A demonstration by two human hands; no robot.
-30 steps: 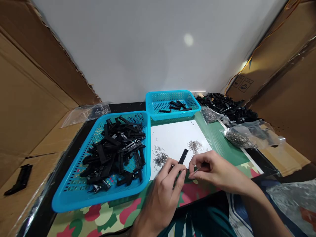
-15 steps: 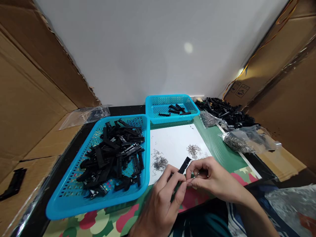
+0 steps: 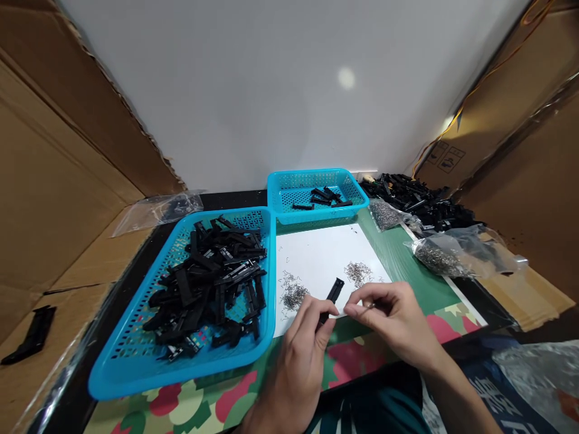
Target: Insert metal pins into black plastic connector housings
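Note:
My left hand (image 3: 304,349) grips a long black plastic part (image 3: 335,290) between thumb and fingers, its far end pointing up and away over the white sheet (image 3: 323,247). Just to the right, apart from the part, my right hand (image 3: 393,319) is closed in a pinch; whatever sits between its fingertips is too small to make out. Beyond my hands lie two heaps of tiny metal pieces, perhaps springs: a left heap (image 3: 295,294) and a right heap (image 3: 358,273).
A large blue basket (image 3: 102,380) full of black parts stands at left; a smaller blue basket (image 3: 274,196) holding several stands behind. At right are a black parts pile (image 3: 420,199) and plastic bags of metal pieces (image 3: 438,256). Cardboard walls (image 3: 534,163) flank the table.
My hands have moved apart: the right hand has drawn back to the right from the black part. The part in my left hand has shifted slightly left and tilted more upright.

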